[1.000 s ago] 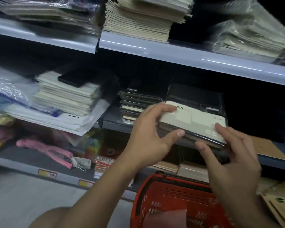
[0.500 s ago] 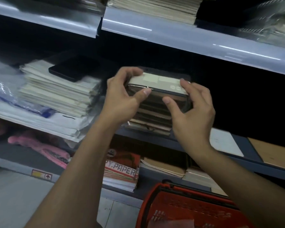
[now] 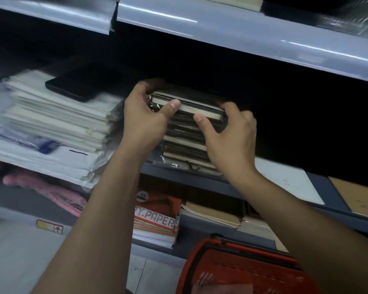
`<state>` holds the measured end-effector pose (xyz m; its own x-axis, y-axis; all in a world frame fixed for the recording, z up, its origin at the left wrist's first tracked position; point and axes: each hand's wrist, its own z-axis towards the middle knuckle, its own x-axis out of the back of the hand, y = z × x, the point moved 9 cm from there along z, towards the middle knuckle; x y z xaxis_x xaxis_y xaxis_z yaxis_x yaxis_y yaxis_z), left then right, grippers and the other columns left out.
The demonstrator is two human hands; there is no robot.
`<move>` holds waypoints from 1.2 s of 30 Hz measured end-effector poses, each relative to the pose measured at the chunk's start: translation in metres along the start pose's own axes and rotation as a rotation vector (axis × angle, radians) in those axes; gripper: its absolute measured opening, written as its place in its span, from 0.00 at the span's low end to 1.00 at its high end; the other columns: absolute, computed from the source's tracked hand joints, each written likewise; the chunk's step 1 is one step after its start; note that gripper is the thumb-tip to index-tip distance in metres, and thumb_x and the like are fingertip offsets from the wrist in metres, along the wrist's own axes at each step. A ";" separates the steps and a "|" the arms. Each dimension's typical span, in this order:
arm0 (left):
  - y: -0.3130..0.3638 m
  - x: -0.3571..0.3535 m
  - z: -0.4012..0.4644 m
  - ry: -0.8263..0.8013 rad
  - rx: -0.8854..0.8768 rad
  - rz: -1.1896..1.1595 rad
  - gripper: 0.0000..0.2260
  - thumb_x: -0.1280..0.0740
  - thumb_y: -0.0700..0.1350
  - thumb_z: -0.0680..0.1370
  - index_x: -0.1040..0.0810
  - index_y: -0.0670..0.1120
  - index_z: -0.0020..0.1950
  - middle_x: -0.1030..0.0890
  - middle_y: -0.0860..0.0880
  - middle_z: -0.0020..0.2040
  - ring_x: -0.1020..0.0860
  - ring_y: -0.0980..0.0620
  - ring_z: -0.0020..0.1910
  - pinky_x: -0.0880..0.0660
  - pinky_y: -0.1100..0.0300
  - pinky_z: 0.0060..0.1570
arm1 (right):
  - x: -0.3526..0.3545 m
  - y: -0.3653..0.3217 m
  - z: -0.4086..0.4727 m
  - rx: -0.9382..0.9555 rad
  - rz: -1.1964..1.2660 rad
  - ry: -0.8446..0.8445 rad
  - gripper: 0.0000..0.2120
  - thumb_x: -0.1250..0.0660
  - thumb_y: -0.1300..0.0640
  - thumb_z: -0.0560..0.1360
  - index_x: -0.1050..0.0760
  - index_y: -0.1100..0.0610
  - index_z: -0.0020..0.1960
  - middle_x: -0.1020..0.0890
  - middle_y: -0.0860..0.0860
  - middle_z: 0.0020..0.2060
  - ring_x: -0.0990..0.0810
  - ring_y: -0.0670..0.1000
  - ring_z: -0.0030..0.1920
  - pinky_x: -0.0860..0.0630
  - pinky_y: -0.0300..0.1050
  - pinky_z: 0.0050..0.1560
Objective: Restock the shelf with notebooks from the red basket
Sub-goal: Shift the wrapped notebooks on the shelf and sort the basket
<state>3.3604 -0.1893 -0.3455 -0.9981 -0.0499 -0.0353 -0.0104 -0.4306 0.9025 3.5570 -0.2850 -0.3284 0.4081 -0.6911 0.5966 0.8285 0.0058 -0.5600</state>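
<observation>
Head view shows the change: a second ago the wrapped notebook (image 3: pixel 187 108) was held in the air right of the stack; now it lies on top of the notebook stack (image 3: pixel 185 145) at the front edge of the middle shelf (image 3: pixel 232 185). From the left, the left hand (image 3: pixel 146 117) grips its near-left corner, thumb across the page edge; the right hand (image 3: pixel 229 132) curls round its right end. Placement looks nearly done; squaring remains. The red basket (image 3: pixel 232 270) waits below the shelf's front edge.
</observation>
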 end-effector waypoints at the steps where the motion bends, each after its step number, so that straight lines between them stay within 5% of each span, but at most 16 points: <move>1: 0.000 0.001 -0.001 0.016 0.004 0.025 0.21 0.22 0.48 0.73 0.22 0.52 0.64 0.19 0.57 0.59 0.21 0.59 0.61 0.24 0.54 0.65 | -0.001 0.000 0.000 -0.008 0.000 -0.004 0.28 0.33 0.33 0.76 0.28 0.46 0.71 0.30 0.48 0.54 0.29 0.50 0.60 0.31 0.41 0.52; 7: 0.007 0.007 -0.013 0.081 -0.022 0.168 0.22 0.24 0.52 0.75 0.24 0.52 0.67 0.21 0.60 0.61 0.24 0.58 0.64 0.27 0.61 0.64 | -0.004 -0.007 0.001 -0.026 -0.046 -0.069 0.29 0.33 0.34 0.77 0.30 0.46 0.73 0.29 0.52 0.60 0.32 0.52 0.65 0.33 0.42 0.50; 11: 0.021 0.016 -0.026 0.141 -0.114 0.327 0.22 0.26 0.53 0.75 0.25 0.54 0.67 0.25 0.54 0.64 0.26 0.54 0.64 0.28 0.51 0.66 | 0.003 -0.010 -0.003 0.022 -0.074 -0.110 0.27 0.35 0.37 0.79 0.30 0.47 0.75 0.29 0.53 0.59 0.33 0.53 0.65 0.33 0.43 0.51; 15: 0.039 0.026 -0.042 0.207 -0.177 0.488 0.20 0.28 0.51 0.75 0.24 0.52 0.66 0.26 0.51 0.63 0.33 0.52 0.65 0.41 0.75 0.61 | 0.026 -0.008 -0.016 0.076 -0.089 -0.091 0.28 0.35 0.40 0.80 0.33 0.47 0.78 0.31 0.50 0.62 0.34 0.50 0.66 0.34 0.40 0.55; 17: 0.046 0.027 -0.052 0.205 -0.199 0.532 0.19 0.29 0.50 0.75 0.23 0.52 0.65 0.25 0.50 0.62 0.34 0.49 0.65 0.43 0.73 0.58 | 0.041 -0.007 -0.024 0.111 -0.094 -0.068 0.28 0.34 0.42 0.81 0.33 0.47 0.78 0.31 0.49 0.64 0.33 0.49 0.66 0.33 0.39 0.56; 21: 0.065 0.007 -0.084 0.101 -0.321 0.570 0.17 0.30 0.50 0.75 0.23 0.50 0.64 0.25 0.51 0.60 0.34 0.51 0.62 0.36 0.57 0.59 | 0.072 0.001 -0.042 0.158 -0.129 -0.055 0.25 0.34 0.43 0.81 0.29 0.49 0.76 0.30 0.47 0.63 0.32 0.47 0.65 0.33 0.38 0.55; 27: 0.083 -0.045 -0.141 -0.142 -0.437 0.569 0.16 0.32 0.48 0.76 0.23 0.48 0.63 0.25 0.53 0.58 0.30 0.52 0.58 0.36 0.64 0.56 | 0.118 0.033 -0.074 0.128 -0.156 -0.041 0.21 0.35 0.43 0.81 0.25 0.49 0.71 0.28 0.47 0.60 0.31 0.47 0.63 0.27 0.41 0.54; 36: 0.060 -0.112 -0.218 -0.492 -0.391 0.648 0.16 0.31 0.49 0.77 0.24 0.51 0.65 0.24 0.56 0.60 0.28 0.56 0.62 0.32 0.59 0.60 | 0.182 0.100 -0.128 0.009 -0.209 -0.041 0.19 0.34 0.45 0.81 0.22 0.51 0.68 0.26 0.46 0.57 0.28 0.47 0.62 0.25 0.46 0.56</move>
<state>3.4849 -0.4057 -0.3808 -0.7150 -0.0374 0.6981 0.4948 -0.7326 0.4675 3.6652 -0.5027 -0.3499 0.2422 -0.6477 0.7223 0.9001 -0.1279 -0.4165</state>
